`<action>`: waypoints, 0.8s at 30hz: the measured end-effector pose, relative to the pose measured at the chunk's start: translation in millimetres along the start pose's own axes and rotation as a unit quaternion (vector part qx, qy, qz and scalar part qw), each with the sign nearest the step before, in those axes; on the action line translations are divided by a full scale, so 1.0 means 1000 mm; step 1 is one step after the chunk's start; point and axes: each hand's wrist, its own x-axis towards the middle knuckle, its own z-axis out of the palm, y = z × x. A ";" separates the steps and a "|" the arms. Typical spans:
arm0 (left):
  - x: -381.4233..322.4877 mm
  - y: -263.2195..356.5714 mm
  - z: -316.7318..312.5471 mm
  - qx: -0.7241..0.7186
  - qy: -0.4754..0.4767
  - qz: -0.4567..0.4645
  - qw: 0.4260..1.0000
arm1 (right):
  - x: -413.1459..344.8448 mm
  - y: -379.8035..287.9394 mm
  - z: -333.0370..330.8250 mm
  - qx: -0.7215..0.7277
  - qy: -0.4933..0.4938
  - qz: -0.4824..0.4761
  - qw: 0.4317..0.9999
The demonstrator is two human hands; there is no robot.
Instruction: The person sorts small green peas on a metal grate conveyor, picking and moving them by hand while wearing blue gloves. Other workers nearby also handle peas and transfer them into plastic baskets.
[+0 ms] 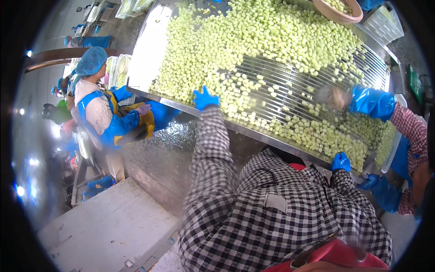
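Observation:
Loose pale green grapes (258,40) cover much of a stainless-steel sorting table (149,44), which has a slatted metal bar section (272,73). My left hand (205,99), in a blue glove, has its fingers spread over the near edge of the grapes and holds nothing. My right hand (341,162), also blue-gloved, rests at the table's near metal rim, beside a band of grapes. Its fingertips are partly hidden, so whether it grips the rim is unclear.
A co-worker's blurred hand (331,97) is over the bars; their other blue-gloved hand (369,182) is near a white basket (392,149) of grapes at the table's end. A pinkish bowl (338,12) sits on the far rim. A person in a blue hairnet (91,61) stands left.

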 end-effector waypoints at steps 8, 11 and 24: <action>-0.046 0.098 0.039 -0.275 -0.090 0.072 0.954 | 0.009 0.011 0.004 0.014 0.001 -0.005 1.000; -0.121 0.163 0.042 -0.157 -0.117 0.129 0.972 | 0.002 0.005 -0.001 0.012 0.031 0.000 0.999; -0.128 0.144 0.073 -0.657 -0.119 0.392 0.632 | -0.048 -0.033 -0.051 -0.037 0.207 0.090 0.974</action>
